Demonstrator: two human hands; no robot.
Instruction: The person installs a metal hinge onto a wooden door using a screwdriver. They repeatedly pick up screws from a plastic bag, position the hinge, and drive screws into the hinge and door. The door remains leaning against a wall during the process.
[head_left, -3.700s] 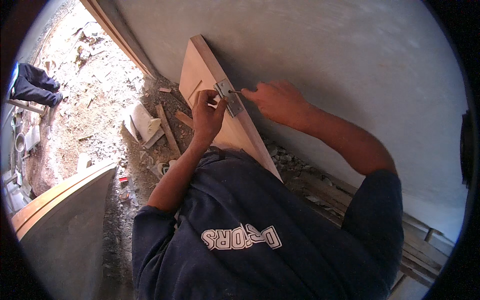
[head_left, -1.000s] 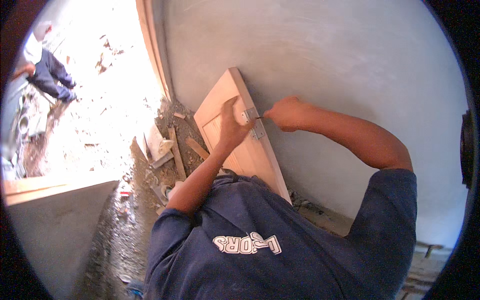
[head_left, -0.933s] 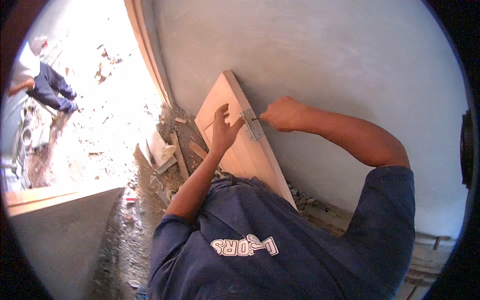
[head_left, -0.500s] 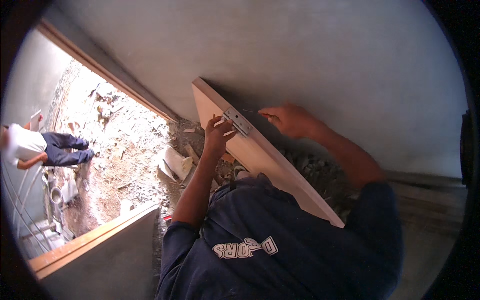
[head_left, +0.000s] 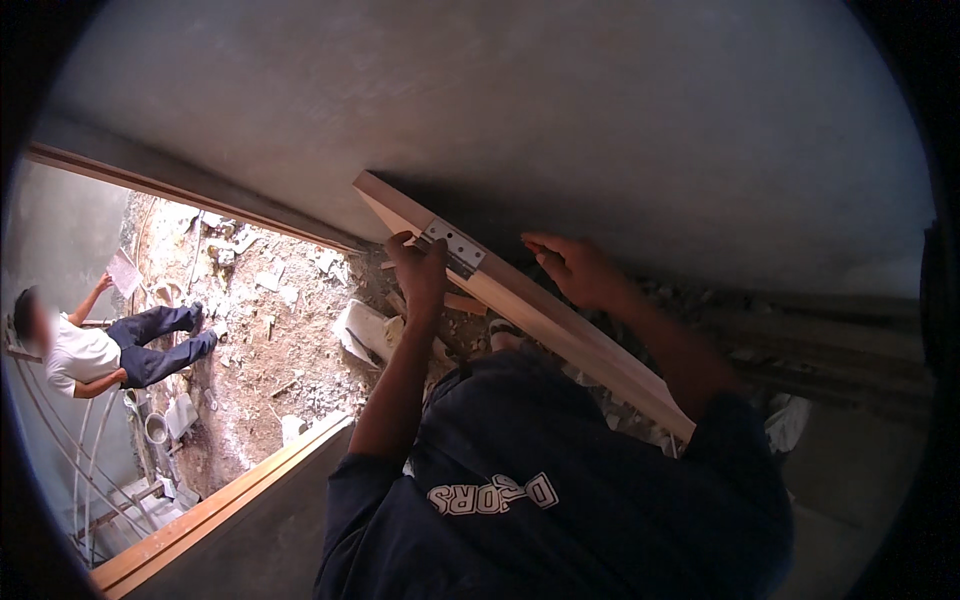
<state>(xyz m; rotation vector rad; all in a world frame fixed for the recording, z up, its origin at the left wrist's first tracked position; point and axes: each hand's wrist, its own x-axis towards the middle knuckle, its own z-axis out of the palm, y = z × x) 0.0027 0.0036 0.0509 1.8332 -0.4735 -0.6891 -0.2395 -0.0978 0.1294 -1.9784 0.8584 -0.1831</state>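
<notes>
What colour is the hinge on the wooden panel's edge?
The hinge is silvery grey; the head view shows it best.

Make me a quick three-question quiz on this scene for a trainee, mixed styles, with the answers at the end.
1. True or false: the person's left hand is at the metal hinge on the wooden panel.

2. Where is the person's right hand?
A) Gripping the hinge
B) To the right of the hinge, apart from it
C) Underneath the left hand

3. Fill in the blank: the co-worker wears a ____ shirt with dark trousers.

Key: 1. True. 2. B. 3. White.
</notes>
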